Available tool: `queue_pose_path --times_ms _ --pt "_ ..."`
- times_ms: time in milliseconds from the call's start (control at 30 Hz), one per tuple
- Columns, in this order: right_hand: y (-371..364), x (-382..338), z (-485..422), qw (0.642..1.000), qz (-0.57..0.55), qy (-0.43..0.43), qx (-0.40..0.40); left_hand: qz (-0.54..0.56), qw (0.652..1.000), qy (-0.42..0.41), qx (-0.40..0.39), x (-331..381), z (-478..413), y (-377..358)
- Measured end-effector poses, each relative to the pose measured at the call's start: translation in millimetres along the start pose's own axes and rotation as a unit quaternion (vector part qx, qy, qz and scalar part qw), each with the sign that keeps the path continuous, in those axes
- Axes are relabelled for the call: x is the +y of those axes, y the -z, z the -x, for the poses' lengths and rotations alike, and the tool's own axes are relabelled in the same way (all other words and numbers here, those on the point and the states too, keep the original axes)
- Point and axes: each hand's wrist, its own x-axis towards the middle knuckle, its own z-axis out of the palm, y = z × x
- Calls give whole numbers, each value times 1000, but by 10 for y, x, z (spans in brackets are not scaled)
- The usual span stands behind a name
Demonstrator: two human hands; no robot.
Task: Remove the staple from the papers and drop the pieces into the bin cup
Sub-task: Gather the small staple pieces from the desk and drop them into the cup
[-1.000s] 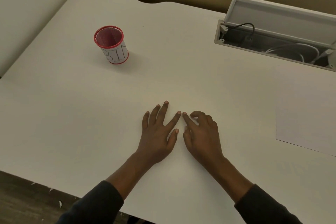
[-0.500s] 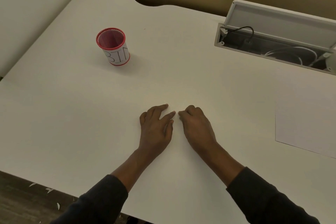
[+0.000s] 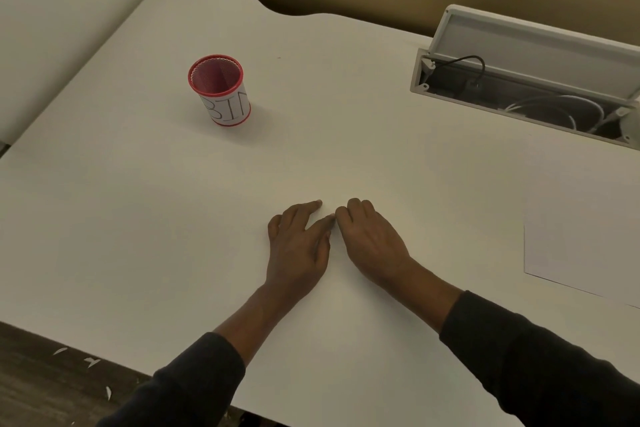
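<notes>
My left hand (image 3: 298, 250) lies palm down on the white desk (image 3: 138, 218) with its fingers stretched loosely forward. Beside it, my right hand (image 3: 372, 246) rests knuckles up with its fingers curled under. The fingertips of the two hands meet at one spot on the desk. No staple or staple piece shows there; anything that small is hidden under the fingers. The bin cup (image 3: 221, 94), a red mesh cup with a white label reading BIN, stands upright at the far left, well away from both hands. A white sheet of paper (image 3: 581, 253) lies flat at the right edge.
An open grey cable tray (image 3: 519, 97) with its lid raised and cables inside is sunk into the desk at the far right. A white partition runs along the left side. Small white scraps lie on the dark floor at the lower left.
Both hands' fingers have drawn in: the left hand's spread fingers closed together, and the right index finger curled under. The view has shifted slightly; the cup and paper stay in place.
</notes>
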Motion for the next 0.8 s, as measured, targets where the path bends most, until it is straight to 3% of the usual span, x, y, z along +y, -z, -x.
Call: queue_pose_path --times_ms 133,267,367,467,600,700,800 --pt "-22 94 10 1000 -8 -4 -19 -1 1000 7 -6 -1 3 -6" --pt "43 168 5 972 -165 -164 -38 5 1000 14 -13 -15 10 -11" --pt "143 137 6 898 -314 -305 -49 8 1000 16 -11 -16 -14 -20" --pt "205 86 -5 767 -471 -431 -56 7 1000 17 -2 -6 -39 -7" --pt "316 94 -125 626 -607 -487 -43 -3 1000 3 10 17 -139 -28" --pt "416 80 -313 563 -674 -477 -31 -1 1000 1 8 19 -188 -67" --pt "511 46 -633 544 -707 -450 -35 -4 1000 1 0 18 -166 -88"
